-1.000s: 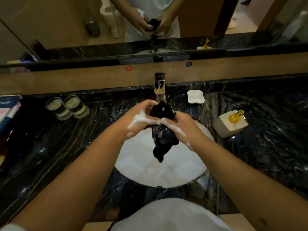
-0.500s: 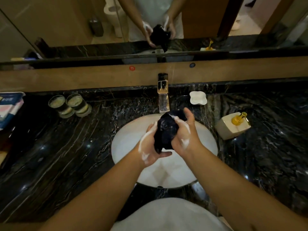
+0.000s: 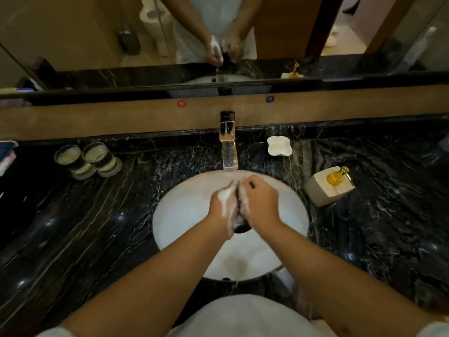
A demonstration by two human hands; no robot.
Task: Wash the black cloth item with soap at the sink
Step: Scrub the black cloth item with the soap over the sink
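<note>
A black marble counter (image 3: 73,227) is stretching beneath a wide mirror (image 3: 73,32), and a white sink (image 3: 182,215) is sitting sunk into its middle, which will serve as the landmark here. Directly over the sink, the left hand (image 3: 222,206) and the right hand (image 3: 261,203) are pressing together around the black cloth (image 3: 240,226), both sets of fingers curling in so that only a dark strip is showing between the palms and a small fold is poking out below them. White lather is coating the left hand and the inner edge of the right, which suggests the person is squeezing and rubbing soap through the fabric, and holding it over the bowl so drips are falling inside rather than onto the counter. Behind the sink, the tap (image 3: 228,147) is standing with no water visibly running. To the right of the sink, the soap bottle (image 3: 329,189) with its gold pump is waiting within easy reach, and a white dish (image 3: 279,146) is lying behind it near the tap. To the left of the sink, well apart, two glasses (image 3: 88,160) are standing side by side. Rinsing is probably coming next.
</note>
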